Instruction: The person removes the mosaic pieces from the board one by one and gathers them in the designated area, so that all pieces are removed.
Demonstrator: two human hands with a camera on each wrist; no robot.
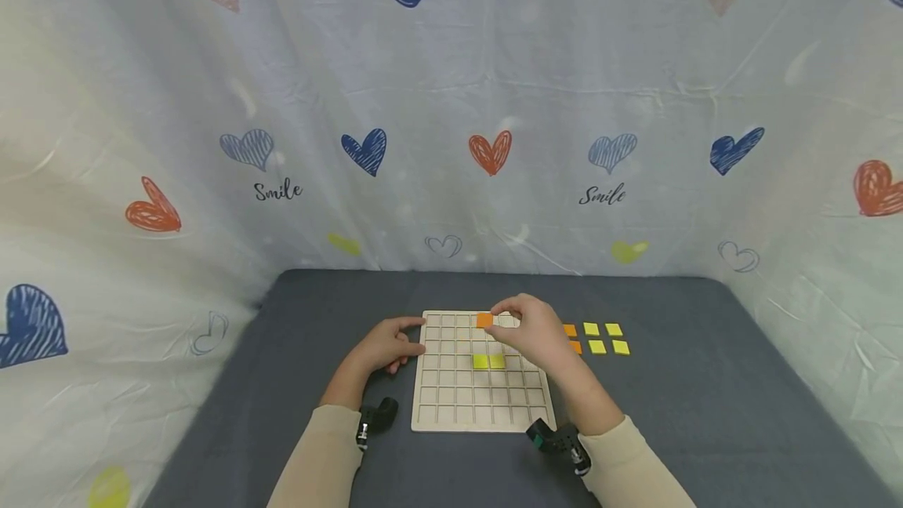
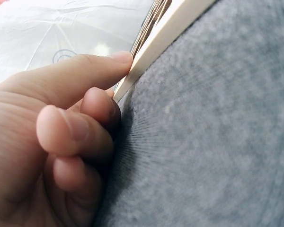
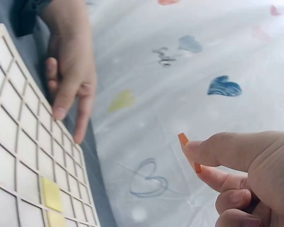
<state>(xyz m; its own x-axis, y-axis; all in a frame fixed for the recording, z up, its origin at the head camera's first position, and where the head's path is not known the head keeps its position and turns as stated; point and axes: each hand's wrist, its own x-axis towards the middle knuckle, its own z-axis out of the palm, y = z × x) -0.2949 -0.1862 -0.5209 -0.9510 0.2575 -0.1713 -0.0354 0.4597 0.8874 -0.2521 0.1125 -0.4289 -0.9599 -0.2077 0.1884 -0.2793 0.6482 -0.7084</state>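
A pale wooden grid board lies on the dark cloth, with two yellow square tiles side by side in its cells. My left hand rests at the board's left edge, index fingertip by the far corner and thumb lower down. In the left wrist view that hand's other fingers curl loosely beside the edge. Between thumb and index finger, my right hand pinches an orange square tile over the board's far rows. The right wrist view shows the tile edge-on, raised above the board.
Right of the board, partly behind the right hand, lie two orange tiles. Several loose yellow tiles sit beside them on the dark cloth. A white curtain printed with hearts stands behind the table and along its sides.
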